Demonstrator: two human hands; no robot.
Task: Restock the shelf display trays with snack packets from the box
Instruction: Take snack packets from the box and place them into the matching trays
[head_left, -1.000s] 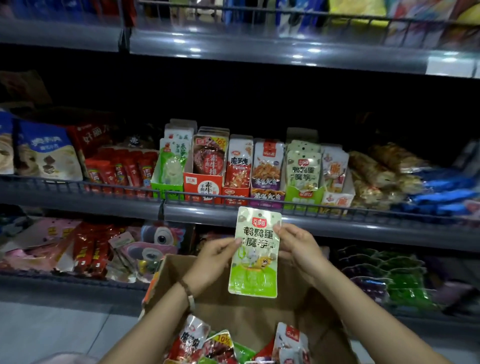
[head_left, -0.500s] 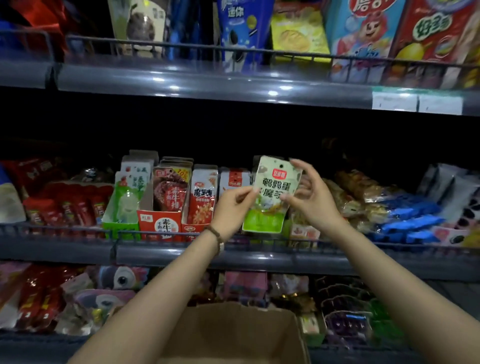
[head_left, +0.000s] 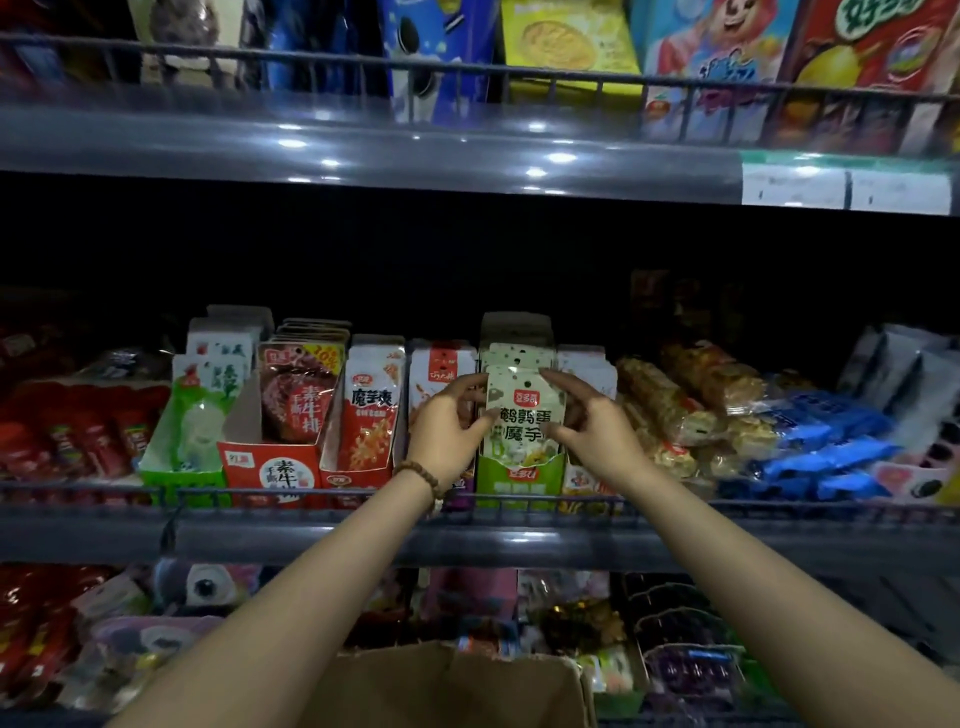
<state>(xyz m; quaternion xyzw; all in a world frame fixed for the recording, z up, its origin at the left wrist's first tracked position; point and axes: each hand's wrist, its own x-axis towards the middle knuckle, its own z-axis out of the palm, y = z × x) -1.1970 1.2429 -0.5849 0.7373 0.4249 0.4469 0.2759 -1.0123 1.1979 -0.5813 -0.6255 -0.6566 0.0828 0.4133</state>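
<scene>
Currently packet (head_left: 524, 415) upright at front of green tray (head_left: 519, 478), bottom tucked behind lip — likely being squared against matching stack. Left hand (head_left: 449, 431) pinches left edge, right hand (head_left: 592, 431) pinches right edge — two-sided hold for straight seating. Box (head_left: 452, 686) below shelf (head_left: 311, 540).

Two bare forearms show, one toward 7 o'clock and one toward 5 o'clock. The left wrist wears a bracelet (head_left: 418, 475) of round brown beads in a single strand, just at 7 o'clock of the left grip (head_left: 449, 431). The right grip (head_left: 592, 434) and its wrist are bare.
</scene>
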